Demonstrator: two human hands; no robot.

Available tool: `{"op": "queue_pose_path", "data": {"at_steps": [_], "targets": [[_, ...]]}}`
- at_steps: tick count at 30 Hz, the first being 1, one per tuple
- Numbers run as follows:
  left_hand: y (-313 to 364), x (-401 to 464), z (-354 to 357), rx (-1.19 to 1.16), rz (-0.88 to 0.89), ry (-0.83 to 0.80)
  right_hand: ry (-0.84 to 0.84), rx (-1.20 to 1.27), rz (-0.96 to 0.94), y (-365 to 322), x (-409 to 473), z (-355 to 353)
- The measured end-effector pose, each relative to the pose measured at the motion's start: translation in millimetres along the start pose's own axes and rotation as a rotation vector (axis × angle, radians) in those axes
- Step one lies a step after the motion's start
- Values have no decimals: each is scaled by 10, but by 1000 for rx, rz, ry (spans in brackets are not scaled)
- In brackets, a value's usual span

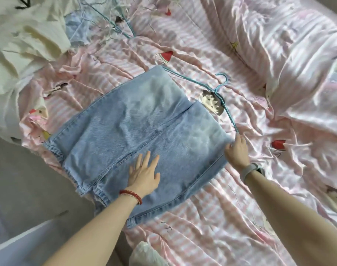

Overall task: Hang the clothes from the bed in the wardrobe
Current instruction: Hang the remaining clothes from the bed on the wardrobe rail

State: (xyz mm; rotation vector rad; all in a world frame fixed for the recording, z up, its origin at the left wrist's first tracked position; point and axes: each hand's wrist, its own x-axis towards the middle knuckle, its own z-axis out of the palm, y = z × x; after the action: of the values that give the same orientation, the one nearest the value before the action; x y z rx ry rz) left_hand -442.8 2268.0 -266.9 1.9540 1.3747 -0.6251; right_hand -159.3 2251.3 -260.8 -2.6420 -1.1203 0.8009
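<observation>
Folded light-blue jeans (133, 131) lie flat on the bed (221, 217), draped over a thin blue wire hanger (220, 87) whose hook and one arm stick out on the far right side. My left hand (144, 172) presses flat on the denim with its fingers spread. At the jeans' right edge my right hand (237, 150) grips the lower end of the hanger's arm, its fingers curled round the wire and the fold.
White and pale-blue clothes (29, 35) are piled at the far left, with several more wire hangers (114, 22) beside them. A bunched pink quilt (298, 64) lies at the right. The grey floor (20, 179) is at the left.
</observation>
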Motion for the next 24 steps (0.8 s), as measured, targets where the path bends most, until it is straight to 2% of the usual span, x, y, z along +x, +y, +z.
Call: {"op": "queue_pose_path", "data": {"at_steps": [3,5,7,11,14,16,20,22,24], "targets": [[-80,90,177,132,2,-135,1,60,89,61,293,15],[-127,114,246,154,10,-170,-74,115,183,84,415,45],[-145,149,262,141,14,-189,-78,138,247,105,497,73],[-166,189,223,116,10,-249,119,372,185,82,473,144],[-139,183,99,-2,-16,-266,233,460,149,84,315,163],[-99,211,-111,-141,-24,-167,254,468,76,82,189,147],[58,287,-840,-274,51,322,332,498,-3,38,-30,28],[176,298,-1290,-266,134,549,386,503,-38,-4,-133,-66],[290,275,-1708,-185,231,694,406,501,-93,-73,-244,-188]]}}
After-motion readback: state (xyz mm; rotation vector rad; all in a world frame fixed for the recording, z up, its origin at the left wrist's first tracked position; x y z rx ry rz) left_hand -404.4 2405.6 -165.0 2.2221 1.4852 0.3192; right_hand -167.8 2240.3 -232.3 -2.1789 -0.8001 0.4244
